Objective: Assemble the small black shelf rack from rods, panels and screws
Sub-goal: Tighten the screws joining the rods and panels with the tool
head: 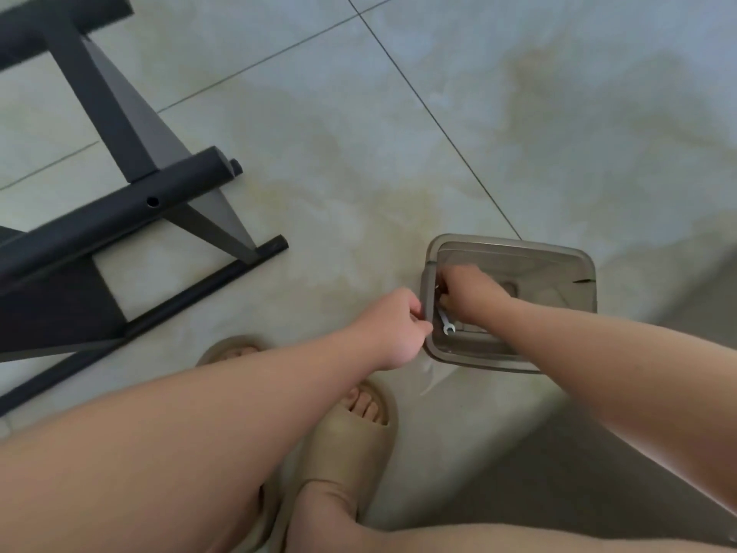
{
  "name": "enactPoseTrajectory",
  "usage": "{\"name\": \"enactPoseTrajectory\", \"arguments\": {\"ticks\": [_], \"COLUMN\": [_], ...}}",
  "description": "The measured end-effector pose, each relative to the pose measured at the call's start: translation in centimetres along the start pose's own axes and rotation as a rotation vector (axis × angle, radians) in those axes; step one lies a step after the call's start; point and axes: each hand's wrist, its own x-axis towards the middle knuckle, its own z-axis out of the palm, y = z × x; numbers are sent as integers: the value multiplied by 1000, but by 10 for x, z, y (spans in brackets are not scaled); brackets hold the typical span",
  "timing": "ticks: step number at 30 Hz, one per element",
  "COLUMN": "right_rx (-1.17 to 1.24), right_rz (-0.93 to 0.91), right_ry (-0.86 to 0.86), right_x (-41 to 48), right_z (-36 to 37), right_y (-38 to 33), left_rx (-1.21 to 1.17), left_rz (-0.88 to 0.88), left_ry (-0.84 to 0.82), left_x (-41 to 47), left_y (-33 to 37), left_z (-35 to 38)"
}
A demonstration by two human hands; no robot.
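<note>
A partly built black shelf rack (119,217) lies on the tiled floor at the left, with rods and dark panels joined. A loose black rod (167,309) lies along its lower side. A translucent grey plastic box (574,273) stands on the floor at centre right. My left hand (393,327) grips the box's near left rim. My right hand (464,291) reaches inside the box with its fingers curled over small parts by the left wall; what it holds is hidden. A small silver wrench (446,323) lies in the box just below that hand.
My feet in beige slippers (351,433) stand on the floor below the box. Pale floor tiles with dark grout lines (438,121) spread around the rack and box.
</note>
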Motion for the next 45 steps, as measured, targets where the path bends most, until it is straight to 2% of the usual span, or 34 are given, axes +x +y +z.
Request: {"name": "enactPoseTrajectory", "arguments": {"ticks": [5, 8, 14, 17, 20, 23, 25, 27, 29, 36, 45], "right_rx": [20, 78, 174, 217, 287, 423, 541, 663, 750, 860, 935], "right_rz": [-11, -85, -375, -512, -584, -565, -507, -436, -380, -375, -453], "right_ry": [66, 133, 184, 203, 234, 253, 262, 281, 292, 240, 194], "right_x": [-30, -59, -124, -157, -180, -189, -186, -180, -174, -166, -171], "right_z": [-24, -43, -85, -108, -126, -129, -126, -122, -118, -114, -115], "right_y": [4, -5, -77, -120, -162, -196, -214, -225, -229, -229, -228], "left_rx": [91, 226, 396, 380, 315, 135, 39, 1, -33, -262, -235], "left_rz": [18, 50, 83, 115, 172, 130, 62, -7, -26, 49, 30], "left_ry": [-64, -78, 120, 274, 570, 915, 1009, 979, 862, 495, 440], "left_x": [-23, -47, -107, -136, -160, -171, -173, -170, -165, -146, -136], "left_y": [10, 17, 25, 20, 6, -13, -24, -34, -42, -34, -25], "left_z": [-18, -42, -105, -138, -168, -196, -212, -224, -229, -238, -236]}}
